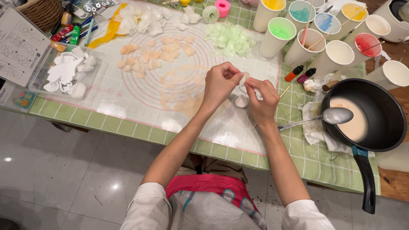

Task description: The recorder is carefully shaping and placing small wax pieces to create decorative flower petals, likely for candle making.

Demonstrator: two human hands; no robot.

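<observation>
Petal (245,77) pinched in left hand (219,83) grip, right hand (260,100) touching.

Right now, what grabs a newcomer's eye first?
At centre, the left hand and right hand pinch a small pale petal over the clear silicone mat. At right, a black pan holds creamy liquid. Behind it stand paper cups of coloured wax.

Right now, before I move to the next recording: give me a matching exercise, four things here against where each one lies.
Things:
1. spoon
2. green petals
3. peach petals
4. white moulds

Places:
A. in the clear tray at the left
B. across the black pan's rim
C. on the mat below the white petals
D. beside the green-filled cup

Pairs: 1-B, 2-D, 3-C, 4-A
</observation>
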